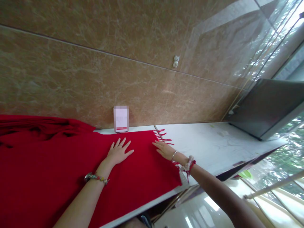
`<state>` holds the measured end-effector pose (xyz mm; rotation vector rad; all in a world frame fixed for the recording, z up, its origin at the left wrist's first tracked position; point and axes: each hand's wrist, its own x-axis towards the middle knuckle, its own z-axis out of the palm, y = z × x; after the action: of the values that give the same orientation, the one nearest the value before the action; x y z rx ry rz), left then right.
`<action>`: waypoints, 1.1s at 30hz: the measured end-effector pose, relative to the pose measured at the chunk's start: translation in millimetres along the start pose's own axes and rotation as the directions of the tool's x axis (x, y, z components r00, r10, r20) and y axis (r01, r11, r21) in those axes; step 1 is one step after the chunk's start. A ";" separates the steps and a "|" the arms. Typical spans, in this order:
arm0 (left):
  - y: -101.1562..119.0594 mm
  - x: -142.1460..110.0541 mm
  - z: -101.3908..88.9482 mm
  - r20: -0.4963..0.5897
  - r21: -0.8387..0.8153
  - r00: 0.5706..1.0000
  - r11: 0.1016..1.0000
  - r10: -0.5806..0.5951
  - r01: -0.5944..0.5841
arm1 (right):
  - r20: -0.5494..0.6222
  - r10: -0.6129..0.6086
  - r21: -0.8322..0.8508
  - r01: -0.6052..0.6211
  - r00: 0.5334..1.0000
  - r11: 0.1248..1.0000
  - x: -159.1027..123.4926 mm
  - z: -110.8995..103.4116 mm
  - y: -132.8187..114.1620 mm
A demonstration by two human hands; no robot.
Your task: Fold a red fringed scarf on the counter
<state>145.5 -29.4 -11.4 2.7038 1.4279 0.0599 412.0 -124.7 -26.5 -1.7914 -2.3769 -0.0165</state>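
A red scarf (140, 171) with a fringed right end lies spread over the white tabletop. My left hand (118, 152) rests on it with fingers spread, palm down. Near the fringe (163, 136), my right hand (165, 149) lies over the scarf's right end, its fingers stretched out and pointing left. Neither hand grips anything. Toward the left, more of the red cloth (47, 126) is bunched in folds along the wall.
A phone (121, 118) with a blurred screen leans upright against the brown tiled wall (83, 79). A small white cat-shaped hook (176, 61) is on the wall. A dark grey box-like object (266, 107) stands at the right end of the white tabletop (206, 142).
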 end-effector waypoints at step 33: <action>-2.5 1.1 -1.3 0.061 -0.021 0.998 1.000 -0.017 0.019 | 0.019 0.379 -0.303 -0.356 0.925 0.884 -74.4 -67.6 61.6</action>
<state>144.0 -27.0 -10.3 2.6511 1.4260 -0.0077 499.1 -185.7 24.4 -2.4006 -2.1279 -0.2732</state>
